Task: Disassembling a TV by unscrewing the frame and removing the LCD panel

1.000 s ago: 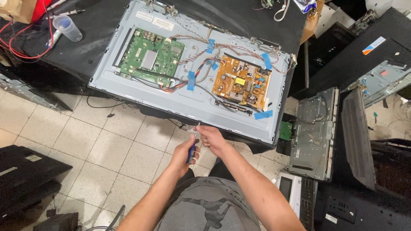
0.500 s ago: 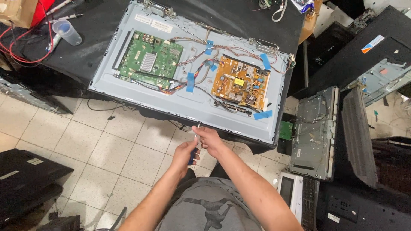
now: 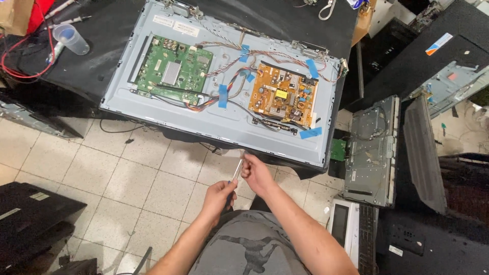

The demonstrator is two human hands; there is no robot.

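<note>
A tiled floor [image 3: 76, 173] lies below a black-covered table [image 3: 91, 71] bearing an opened flat-screen panel [image 3: 224, 127] with a green circuit board [image 3: 175, 71] and an orange one [image 3: 282, 97]. In front of the panel's near edge, the left hand [image 3: 219, 196] wraps the screwdriver [image 3: 235, 170] handle; the right hand [image 3: 257, 173] pinches its metal shaft near the tip.

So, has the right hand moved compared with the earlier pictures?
Cannot tell for sure: the right hand holds the screwdriver shaft just below the panel's near edge, as before; the camera itself shifted.
</note>
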